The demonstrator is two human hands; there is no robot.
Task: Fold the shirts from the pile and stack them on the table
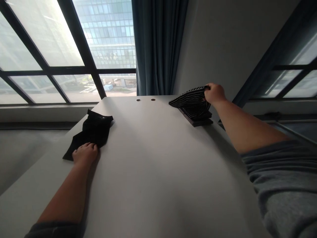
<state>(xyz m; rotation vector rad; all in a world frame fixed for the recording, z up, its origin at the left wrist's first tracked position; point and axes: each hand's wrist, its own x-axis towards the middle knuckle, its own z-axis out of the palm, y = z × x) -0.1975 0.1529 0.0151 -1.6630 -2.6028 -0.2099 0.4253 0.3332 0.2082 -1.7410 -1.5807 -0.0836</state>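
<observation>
White table (153, 165), narrowing toward its far edge, where we mark two round holes (146, 99) side by side just in from the rim. Between the two hands we see a broad stretch of bare surface, running from the near side up to those holes.

Left side: black cloth (96, 129) lies flat on the table, creased, with angular corners, its upper corner right by the left edge. Our left hand (85, 152) rests on its near end, fingers bent; we cannot tell whether they grip the fabric or only press it.

Right side: dark stack (203, 121), layered, sits near the right edge. Above it, striped cloth (192, 96), black with thin pale lines, is raised at one corner, pinched in the fingers of our right hand (215, 94); its opposite point juts left over the table, and its lower folds hang against the stack
</observation>
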